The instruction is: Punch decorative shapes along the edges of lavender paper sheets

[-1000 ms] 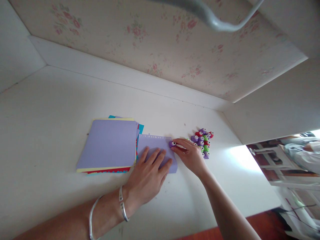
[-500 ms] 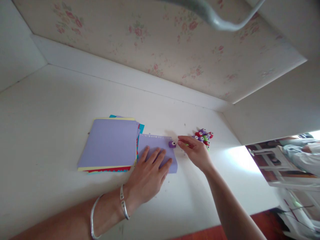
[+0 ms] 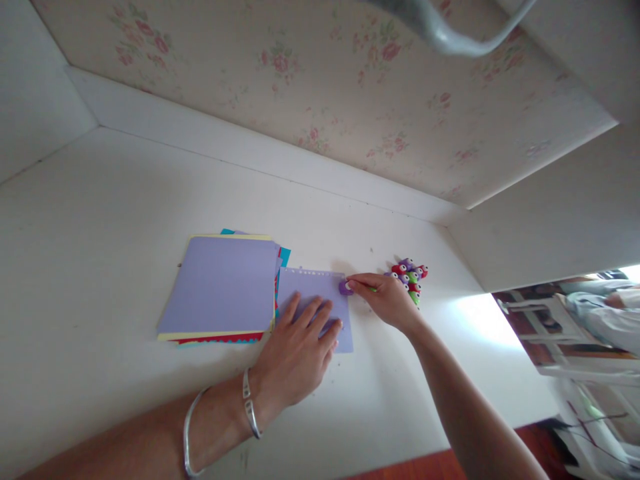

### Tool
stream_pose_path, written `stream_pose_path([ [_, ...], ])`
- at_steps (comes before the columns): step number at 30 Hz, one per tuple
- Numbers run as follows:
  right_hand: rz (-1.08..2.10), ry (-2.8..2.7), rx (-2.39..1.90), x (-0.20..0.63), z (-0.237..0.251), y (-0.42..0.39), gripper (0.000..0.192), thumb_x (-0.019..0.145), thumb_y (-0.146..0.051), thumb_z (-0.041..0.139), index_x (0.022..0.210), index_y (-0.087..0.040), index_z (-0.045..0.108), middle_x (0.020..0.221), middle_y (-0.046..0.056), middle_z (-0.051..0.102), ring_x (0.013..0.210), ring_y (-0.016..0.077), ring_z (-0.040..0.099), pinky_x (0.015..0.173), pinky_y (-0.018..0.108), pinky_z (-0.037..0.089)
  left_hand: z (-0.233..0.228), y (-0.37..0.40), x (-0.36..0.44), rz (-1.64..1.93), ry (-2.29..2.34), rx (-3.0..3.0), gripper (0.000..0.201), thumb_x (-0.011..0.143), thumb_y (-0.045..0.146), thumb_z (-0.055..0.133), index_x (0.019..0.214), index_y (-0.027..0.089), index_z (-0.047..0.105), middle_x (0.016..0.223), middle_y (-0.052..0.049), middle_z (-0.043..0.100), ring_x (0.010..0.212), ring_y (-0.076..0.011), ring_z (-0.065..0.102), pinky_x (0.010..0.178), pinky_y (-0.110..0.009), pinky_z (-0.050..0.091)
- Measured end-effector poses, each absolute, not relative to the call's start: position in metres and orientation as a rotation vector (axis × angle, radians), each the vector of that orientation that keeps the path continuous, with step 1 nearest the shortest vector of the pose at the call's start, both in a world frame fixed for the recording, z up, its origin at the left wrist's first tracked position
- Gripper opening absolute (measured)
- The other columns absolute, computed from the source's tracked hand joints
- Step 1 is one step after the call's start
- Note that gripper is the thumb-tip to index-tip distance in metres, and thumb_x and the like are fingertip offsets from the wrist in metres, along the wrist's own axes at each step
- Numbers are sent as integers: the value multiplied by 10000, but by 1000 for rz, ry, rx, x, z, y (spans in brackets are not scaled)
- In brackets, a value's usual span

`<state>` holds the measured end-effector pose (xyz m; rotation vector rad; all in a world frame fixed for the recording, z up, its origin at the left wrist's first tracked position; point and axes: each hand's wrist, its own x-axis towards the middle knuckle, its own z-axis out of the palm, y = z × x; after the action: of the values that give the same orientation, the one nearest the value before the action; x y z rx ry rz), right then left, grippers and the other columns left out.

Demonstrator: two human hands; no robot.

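My left hand [image 3: 299, 350] lies flat, fingers spread, on a small lilac paper sheet [image 3: 312, 288] with a row of punched holes along its far edge. My right hand [image 3: 386, 299] touches a small purple craft punch [image 3: 345, 287] that sits on the sheet's right far corner; the fingertips press on it. Behind that hand lies a cluster of several small punches [image 3: 413, 277] in purple, red and green.
A stack of coloured paper [image 3: 223, 288] with a lilac sheet on top lies left of the small sheet on the white desk [image 3: 100, 213]. A floral wall [image 3: 320, 87] rises behind. The desk's right edge drops off near a white chair [image 3: 565, 320].
My right hand left the purple punch, drew back toward the cluster, and has come back onto the punch. My left hand stayed flat on the sheet.
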<state>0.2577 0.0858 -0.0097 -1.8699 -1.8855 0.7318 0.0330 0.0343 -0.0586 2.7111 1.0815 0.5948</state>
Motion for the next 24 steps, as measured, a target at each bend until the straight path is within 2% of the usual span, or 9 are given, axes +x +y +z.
stream_pose_path([
  [9,723,-1887,-1909,252,-7,86,243,882,-376,588,951,-275,797,1009,13,778,958,231,711,884,352,521,-60,35,33,590,1082,2721,354,1011,388,387,1308,292,555,1469,-30,449,1374,-247,396,1184,-553,212],
  [24,875,-1793,-1961,254,-8,91,189,847,-394,650,935,-328,804,1010,-17,778,981,226,710,922,351,511,-61,34,33,607,1084,2729,360,1007,402,395,1303,285,563,1466,-37,454,1371,-251,398,1184,-553,200],
])
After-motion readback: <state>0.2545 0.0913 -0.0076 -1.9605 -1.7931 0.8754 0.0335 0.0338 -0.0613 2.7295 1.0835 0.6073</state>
